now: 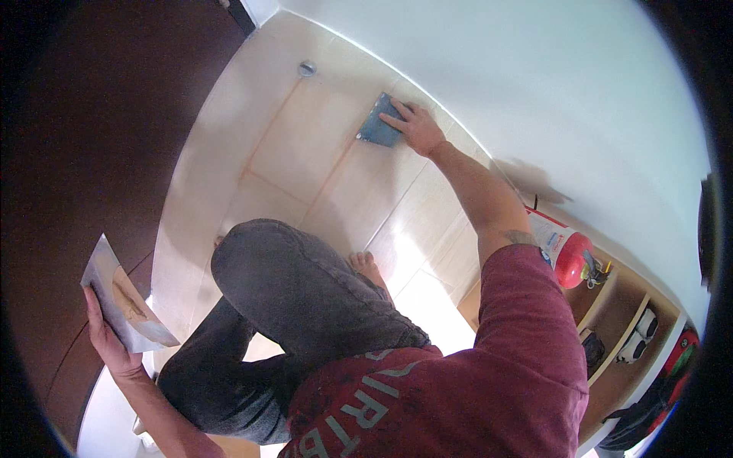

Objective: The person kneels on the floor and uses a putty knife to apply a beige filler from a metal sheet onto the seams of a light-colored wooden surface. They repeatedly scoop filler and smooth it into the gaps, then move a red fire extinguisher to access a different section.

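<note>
Floor joints (333, 175) upper-centre are looking part-filled, your left hand (111, 336) clasping a smeared plate (114, 294), splay-fingered right hand (421, 131) holding a spreader (378, 127).

Pale tiled floor (301, 149), bright light patch (431, 305), white wall (534, 84), wooden shelves (624, 299), dark surface (92, 145)

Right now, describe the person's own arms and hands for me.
The left hand and right hand are ungloved, wrists uncovered. A short dark red sleeve covers the upper right arm; near its hem is a dark marking, possibly a tattoo. The left sleeve cannot be made out.
</note>
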Tool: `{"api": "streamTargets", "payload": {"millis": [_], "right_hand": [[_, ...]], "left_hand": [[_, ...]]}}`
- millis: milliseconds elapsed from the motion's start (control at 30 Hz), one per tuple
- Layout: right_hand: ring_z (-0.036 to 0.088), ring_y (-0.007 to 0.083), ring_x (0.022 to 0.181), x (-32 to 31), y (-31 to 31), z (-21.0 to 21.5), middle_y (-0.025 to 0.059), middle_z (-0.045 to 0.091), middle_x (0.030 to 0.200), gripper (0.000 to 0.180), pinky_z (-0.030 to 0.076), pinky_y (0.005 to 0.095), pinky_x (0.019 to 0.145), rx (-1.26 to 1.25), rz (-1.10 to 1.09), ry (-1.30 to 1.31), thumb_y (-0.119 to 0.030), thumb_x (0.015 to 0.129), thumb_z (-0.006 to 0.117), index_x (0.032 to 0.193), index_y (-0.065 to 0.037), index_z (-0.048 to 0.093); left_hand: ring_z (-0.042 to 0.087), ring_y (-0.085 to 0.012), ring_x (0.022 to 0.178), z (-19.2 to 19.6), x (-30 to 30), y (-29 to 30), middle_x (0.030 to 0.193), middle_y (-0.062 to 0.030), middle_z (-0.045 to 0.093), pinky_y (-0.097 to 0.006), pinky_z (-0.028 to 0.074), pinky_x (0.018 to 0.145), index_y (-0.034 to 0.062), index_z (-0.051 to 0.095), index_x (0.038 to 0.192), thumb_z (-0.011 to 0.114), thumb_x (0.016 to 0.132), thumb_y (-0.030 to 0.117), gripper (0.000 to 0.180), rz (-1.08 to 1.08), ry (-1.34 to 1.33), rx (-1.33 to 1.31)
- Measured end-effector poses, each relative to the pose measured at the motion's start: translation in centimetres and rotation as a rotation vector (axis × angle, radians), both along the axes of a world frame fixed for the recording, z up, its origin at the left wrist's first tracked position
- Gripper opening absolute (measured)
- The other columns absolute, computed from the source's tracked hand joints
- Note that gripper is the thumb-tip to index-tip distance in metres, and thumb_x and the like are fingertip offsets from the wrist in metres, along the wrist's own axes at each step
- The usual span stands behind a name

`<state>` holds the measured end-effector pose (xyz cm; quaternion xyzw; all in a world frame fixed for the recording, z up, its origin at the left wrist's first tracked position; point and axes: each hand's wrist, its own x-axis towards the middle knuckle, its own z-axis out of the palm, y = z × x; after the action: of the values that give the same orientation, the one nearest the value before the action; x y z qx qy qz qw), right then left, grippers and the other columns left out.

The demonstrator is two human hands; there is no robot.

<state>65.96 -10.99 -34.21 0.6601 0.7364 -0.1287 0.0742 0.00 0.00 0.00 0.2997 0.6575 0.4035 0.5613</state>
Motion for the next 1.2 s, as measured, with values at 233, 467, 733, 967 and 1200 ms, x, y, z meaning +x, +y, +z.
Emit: {"api": "streamTargets", "payload": {"millis": [233,467,733,967,1200], "right_hand": [[0.052,0.0369,0.131,1.4,-2.0,1.5,0.0077,0.041,0.163,0.080,0.046,0.0471,0.114,0.053,-0.039,0.032,0.002,0.086,0.064,0.153,-0.038,0.049],[0.050,0.0370,0.135,1.5,2.3,-0.1,0.0057,0.035,0.166,0.083,0.047,0.0467,0.115,0.062,-0.069,-0.037,0.002,0.087,0.065,0.156,-0.039,0.045],[0.054,0.0403,0.129,3.1,0.7,1.0,0.0087,0.045,0.160,0.073,0.049,0.0478,0.112,0.082,-0.047,-0.048,-0.002,0.088,0.063,0.151,-0.036,0.052],[0.054,0.0415,0.129,3.5,2.9,0.9,0.0115,0.045,0.159,0.072,0.049,0.0486,0.111,0.189,-0.040,-0.011,-0.006,0.088,0.067,0.152,-0.034,0.051],[0.055,0.0401,0.127,3.2,2.5,0.2,0.0119,0.044,0.160,0.063,0.048,0.0495,0.111,-0.064,-0.120,-0.061,-0.014,0.094,0.065,0.152,-0.034,0.051]], "left_hand": [[0.063,-0.0205,0.126,0.5,-1.9,-0.2,0.146,-0.0110,0.059,-0.036,0.052,0.105,0.0050,0.050,0.152,0.049,0.111,0.038,0.052,0.050,0.040,0.073],[0.062,-0.0216,0.127,0.4,-2.1,0.8,0.145,-0.0110,0.059,-0.037,0.051,0.107,0.0053,0.048,0.154,0.049,0.111,0.039,0.054,0.007,0.080,0.056],[0.057,-0.0239,0.133,-0.5,-2.1,0.9,0.148,-0.0124,0.055,-0.039,0.047,0.110,0.0027,0.048,0.152,0.055,0.108,0.043,0.060,0.017,0.053,-0.059],[0.067,-0.0233,0.117,-0.6,-1.9,0.5,0.133,-0.0136,0.065,-0.038,0.054,0.100,-0.0003,0.056,0.143,0.059,0.105,0.047,0.061,-0.064,0.081,-0.044],[0.067,-0.0225,0.116,-0.4,-1.1,0.5,0.130,-0.0128,0.066,-0.038,0.054,0.100,0.0002,0.057,0.141,0.061,0.105,0.047,0.059,-0.031,0.072,-0.086]]}}
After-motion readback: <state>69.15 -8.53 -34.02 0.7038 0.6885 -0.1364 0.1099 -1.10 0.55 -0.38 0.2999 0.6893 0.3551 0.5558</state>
